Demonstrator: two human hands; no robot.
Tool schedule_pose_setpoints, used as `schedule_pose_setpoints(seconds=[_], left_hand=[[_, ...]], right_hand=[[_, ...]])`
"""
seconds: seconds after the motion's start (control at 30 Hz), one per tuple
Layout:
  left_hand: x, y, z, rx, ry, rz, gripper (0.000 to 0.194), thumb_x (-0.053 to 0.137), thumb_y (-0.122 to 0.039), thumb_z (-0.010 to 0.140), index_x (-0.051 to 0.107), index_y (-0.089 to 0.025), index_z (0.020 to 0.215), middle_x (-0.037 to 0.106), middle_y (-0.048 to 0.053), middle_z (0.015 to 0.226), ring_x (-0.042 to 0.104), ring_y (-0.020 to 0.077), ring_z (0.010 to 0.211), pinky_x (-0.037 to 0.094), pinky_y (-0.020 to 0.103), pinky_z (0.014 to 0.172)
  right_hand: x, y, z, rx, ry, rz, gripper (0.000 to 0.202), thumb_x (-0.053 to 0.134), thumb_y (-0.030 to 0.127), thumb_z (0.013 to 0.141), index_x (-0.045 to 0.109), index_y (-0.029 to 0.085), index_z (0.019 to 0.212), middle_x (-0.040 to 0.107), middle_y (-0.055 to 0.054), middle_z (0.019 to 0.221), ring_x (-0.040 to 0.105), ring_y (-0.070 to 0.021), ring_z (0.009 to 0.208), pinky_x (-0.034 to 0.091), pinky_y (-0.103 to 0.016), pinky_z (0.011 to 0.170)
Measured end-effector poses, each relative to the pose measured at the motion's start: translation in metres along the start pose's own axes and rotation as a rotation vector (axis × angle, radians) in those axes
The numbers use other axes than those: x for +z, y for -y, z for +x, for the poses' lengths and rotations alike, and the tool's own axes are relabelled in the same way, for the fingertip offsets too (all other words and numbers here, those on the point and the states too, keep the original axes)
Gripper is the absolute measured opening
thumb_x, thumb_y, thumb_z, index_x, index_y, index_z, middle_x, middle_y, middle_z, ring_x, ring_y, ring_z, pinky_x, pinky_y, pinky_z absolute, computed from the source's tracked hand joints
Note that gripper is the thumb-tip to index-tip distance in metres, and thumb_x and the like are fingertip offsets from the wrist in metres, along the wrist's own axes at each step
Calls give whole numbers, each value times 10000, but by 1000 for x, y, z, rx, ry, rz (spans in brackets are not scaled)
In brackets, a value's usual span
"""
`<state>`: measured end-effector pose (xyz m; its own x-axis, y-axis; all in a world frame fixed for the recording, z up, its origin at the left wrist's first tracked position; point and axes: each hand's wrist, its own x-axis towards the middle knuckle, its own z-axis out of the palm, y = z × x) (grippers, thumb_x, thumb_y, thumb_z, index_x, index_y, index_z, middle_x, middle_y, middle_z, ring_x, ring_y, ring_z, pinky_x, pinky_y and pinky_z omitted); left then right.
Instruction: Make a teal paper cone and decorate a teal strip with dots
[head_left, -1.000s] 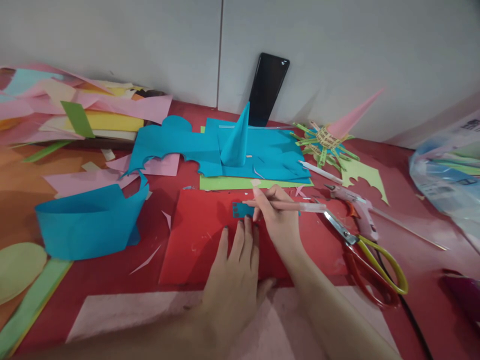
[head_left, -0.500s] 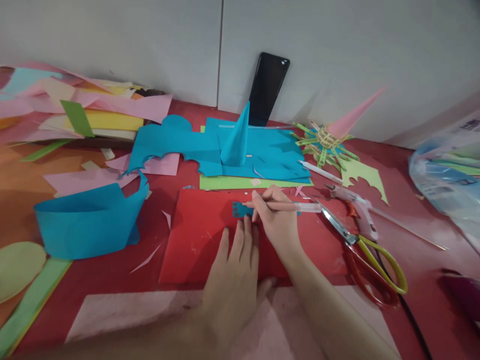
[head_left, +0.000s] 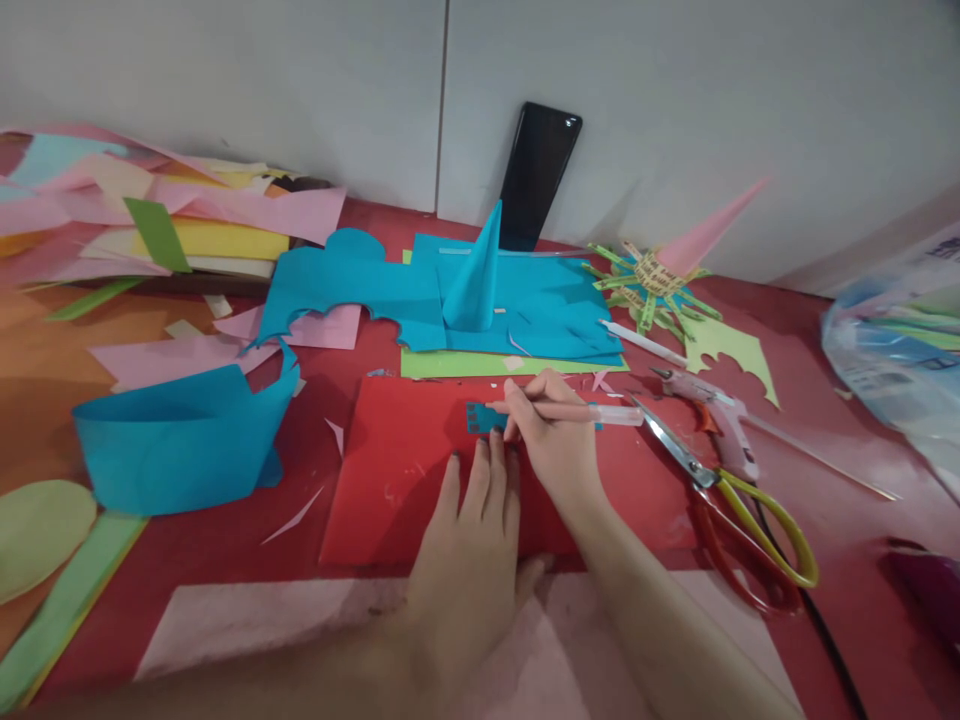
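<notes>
The small blue paper strip point(head_left: 478, 418) lies on the red flat sheet point(head_left: 390, 460); its middle is hidden behind the right hand point(head_left: 559, 445), whose fingers pinch a slim pinkish pen point(head_left: 555, 411). The left hand point(head_left: 472, 540) lies palm down, fingers slightly spread, fingertips at the strip's lower edge. Yellow-and-red-handled metal scissors point(head_left: 701, 475) rest to the right.

Pen point(head_left: 566, 411) rear end shifted slightly left, with right hand point(head_left: 559, 440).

A black phone point(head_left: 541, 175) leans against the pale wall point(head_left: 300, 100).
</notes>
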<state>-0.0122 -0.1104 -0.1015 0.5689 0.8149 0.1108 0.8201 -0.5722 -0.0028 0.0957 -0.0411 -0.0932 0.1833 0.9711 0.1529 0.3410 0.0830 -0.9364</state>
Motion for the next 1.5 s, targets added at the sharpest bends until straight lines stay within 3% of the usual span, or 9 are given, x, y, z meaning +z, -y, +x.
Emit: schedule_pose_setpoints(seconds=[0.17, 0.53, 0.9, 1.5], left_hand=[[1, 0, -1, 2, -9, -8, 601, 339, -489, 827, 510, -55, 1207, 479, 176, 1285, 394, 314, 1210, 335, 458, 947], [2, 0, -1, 7, -51, 4, 590, 343, -484, 824, 547, -52, 1169, 494, 181, 1270, 412, 317, 1194, 342, 461, 937], [3, -1, -1, 11, -38, -11, 612, 342, -481, 826, 505, -29, 1206, 471, 198, 1286, 389, 324, 1209, 326, 464, 950], [3, 0, -1, 5, -68, -7, 614, 367, -498, 809, 529, -39, 1182, 481, 197, 1276, 406, 320, 1198, 332, 460, 939]], right_hand=[[0, -1, 0, -15, 10, 3, 287, 528, 299, 813, 405, 209, 569, 486, 63, 445, 625, -135, 552, 478, -249, 593], [0, 0, 0, 36, 15, -30, 278, 515, 260, 811, 385, 218, 568, 473, 61, 404, 669, -172, 676, 466, -222, 573], [-1, 0, 0, 40, -22, -53, 280, 511, 275, 824, 386, 213, 581, 472, 69, 415, 600, -122, 511, 438, -211, 538], [0, 1, -2, 30, -38, -87, 279, 503, 257, 819, 379, 217, 572, 454, 70, 423, 553, -117, 459, 431, -235, 534]])
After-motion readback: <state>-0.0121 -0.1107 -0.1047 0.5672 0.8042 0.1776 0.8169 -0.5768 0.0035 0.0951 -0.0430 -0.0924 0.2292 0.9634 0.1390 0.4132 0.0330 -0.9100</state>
